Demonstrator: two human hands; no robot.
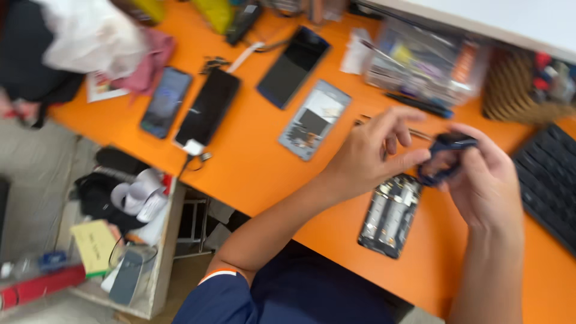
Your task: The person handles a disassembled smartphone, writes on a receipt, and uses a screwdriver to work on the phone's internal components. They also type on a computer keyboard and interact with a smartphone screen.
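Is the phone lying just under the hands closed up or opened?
Opened: the phone lies flat on the orange table with its back off, inner parts showing.

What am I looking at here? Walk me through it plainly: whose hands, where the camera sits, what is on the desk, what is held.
There is no machine here. A camera worn on a person's head looks down at that person's own two bare hands over an orange table. The picture is blurred by motion.

The left hand and the right hand meet around a small dark blue part; fingers of both touch it. What it is exactly cannot be told.

Just below the hands lies an opened phone with its insides showing. Further left lie three dark phones face up and a grey phone back. A clear plastic box sits behind, and a black keyboard lies at the right edge.
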